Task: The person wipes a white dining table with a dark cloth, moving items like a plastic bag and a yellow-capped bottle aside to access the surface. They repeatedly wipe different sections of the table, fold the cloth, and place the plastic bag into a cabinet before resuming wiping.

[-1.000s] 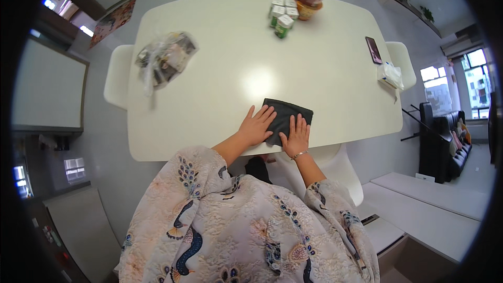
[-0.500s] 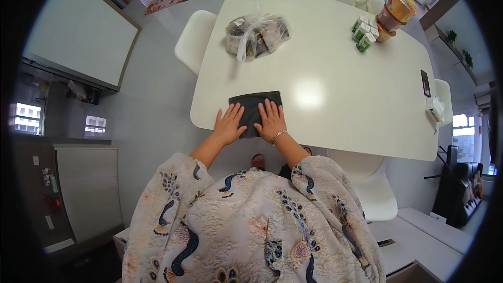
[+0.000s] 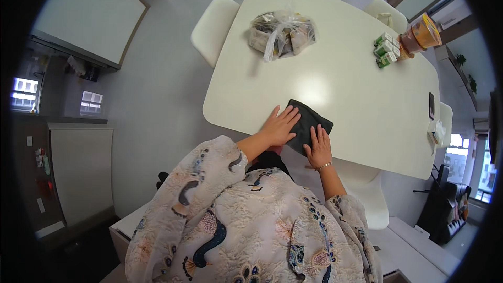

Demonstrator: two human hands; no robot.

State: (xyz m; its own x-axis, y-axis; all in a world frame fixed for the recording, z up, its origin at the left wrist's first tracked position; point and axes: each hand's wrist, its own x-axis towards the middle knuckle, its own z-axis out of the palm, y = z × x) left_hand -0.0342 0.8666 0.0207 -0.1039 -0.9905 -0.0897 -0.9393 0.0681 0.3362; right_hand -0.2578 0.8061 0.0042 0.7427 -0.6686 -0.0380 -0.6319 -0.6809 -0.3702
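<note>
A dark grey-green cloth (image 3: 309,118) lies folded at the near edge of the white table (image 3: 251,89), turned at an angle. My left hand (image 3: 282,126) rests flat on the cloth's left side with fingers stretched out. On its right, lower side lies my right hand (image 3: 319,148), palm down, fingers straight, a bracelet (image 3: 324,165) at the wrist. Neither hand grips anything. The hands cover parts of the cloth.
A tied clear plastic bag of packets (image 3: 283,35) stands far left on the table. Far right are several small green-and-white cartons (image 3: 386,49) and stacked instant-noodle tubs (image 3: 416,37). A phone (image 3: 432,105) and tissue pack (image 3: 436,131) lie at the right edge. White chairs (image 3: 215,29) surround it.
Both hands and the cloth have slid to the right along the near table edge, and the cloth has turned clockwise. The view has shifted and tilted a little too.
</note>
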